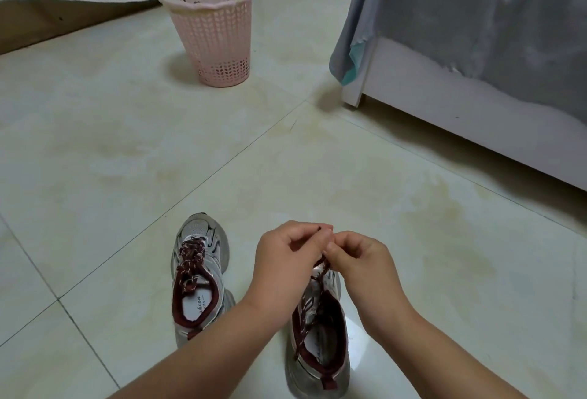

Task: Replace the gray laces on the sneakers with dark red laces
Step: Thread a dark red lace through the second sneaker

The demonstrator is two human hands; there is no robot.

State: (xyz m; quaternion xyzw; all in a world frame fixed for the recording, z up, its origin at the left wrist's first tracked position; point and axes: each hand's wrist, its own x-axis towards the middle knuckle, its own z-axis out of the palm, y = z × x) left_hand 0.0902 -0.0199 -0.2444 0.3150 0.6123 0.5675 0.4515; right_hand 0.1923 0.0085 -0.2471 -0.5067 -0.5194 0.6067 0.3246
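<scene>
With the left sneaker (198, 274) already laced, the left hand (283, 260) and right hand (359, 263) pinch the dark red lace (320, 266) in their fingers above the right sneaker (319, 332) on the near floor, seemingly tying it; next comes drawing the knot snug.

Two sneakers stand side by side on the tiled floor (286, 150), toes pointing away: the left sneaker (198, 274) slightly farther, the right sneaker (320, 335) nearer. Above the right sneaker, the left hand (286, 262) and right hand (359, 263) meet, pinching its lace (319, 274). Far behind stands a wastebasket (211, 30); a bed frame (460, 112) lies right, a blanket (476, 8) draped over it.
</scene>
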